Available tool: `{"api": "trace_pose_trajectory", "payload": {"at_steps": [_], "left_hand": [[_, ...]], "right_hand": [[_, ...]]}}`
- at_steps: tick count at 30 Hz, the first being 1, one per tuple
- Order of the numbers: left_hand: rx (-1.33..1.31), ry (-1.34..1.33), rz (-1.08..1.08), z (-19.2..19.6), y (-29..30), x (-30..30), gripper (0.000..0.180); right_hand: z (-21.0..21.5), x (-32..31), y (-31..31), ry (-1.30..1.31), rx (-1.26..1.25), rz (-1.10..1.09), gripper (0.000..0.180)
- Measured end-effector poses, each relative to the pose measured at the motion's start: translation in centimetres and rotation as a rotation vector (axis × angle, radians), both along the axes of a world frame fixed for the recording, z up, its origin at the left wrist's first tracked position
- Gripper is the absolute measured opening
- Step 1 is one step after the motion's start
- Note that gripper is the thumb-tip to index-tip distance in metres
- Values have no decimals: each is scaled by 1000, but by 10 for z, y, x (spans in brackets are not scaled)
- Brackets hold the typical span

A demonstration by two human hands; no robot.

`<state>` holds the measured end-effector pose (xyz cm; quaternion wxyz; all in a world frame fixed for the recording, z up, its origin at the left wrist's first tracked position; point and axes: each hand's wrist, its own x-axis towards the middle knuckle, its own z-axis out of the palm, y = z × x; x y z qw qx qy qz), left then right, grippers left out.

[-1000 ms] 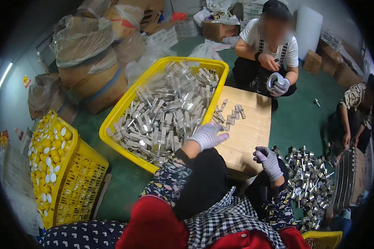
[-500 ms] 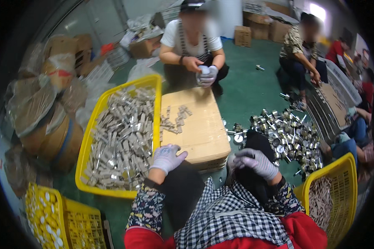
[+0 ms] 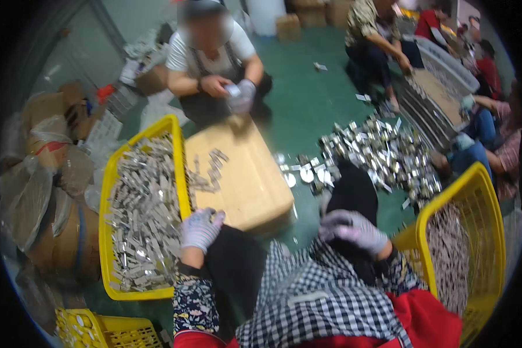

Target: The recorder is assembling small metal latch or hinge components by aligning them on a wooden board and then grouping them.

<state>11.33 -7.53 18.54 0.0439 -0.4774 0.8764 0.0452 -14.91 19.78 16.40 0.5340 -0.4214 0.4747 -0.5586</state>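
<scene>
Silvery metal parts filled the long yellow plastic crate at the left of the scene. Left hand, in a pale knit glove, rested at the crate's near right rim, fingers curled; whether it gripped a part could not be told. Right hand, likewise gloved, lay loosely closed on the dark-trousered knee, apparently holding nothing. Between the two stood a low tan wooden board, bearing a few loose parts.

Bright, even overhead light; motion blur softens the whole view; fisheye bending and a black rim at the edges.
</scene>
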Motion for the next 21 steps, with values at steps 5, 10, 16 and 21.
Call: {"api": "trace_pose_trajectory", "payload": {"at_steps": [5, 10, 16, 21], "left_hand": [[30, -52, -7, -11, -2, -7, 50], [29, -67, 7, -7, -9, -10, 50], [41, -59, 24, -3, -7, -13, 48], [20, -35, 31, -5, -6, -10, 47]], "right_hand": [[-6, 2, 21, -52, 86, -108, 60], [-3, 3, 31, -71, 103, -178, 62], [-20, 9, 16, -65, 91, -85, 53], [-29, 12, 8, -26, 134, 17, 46]]}}
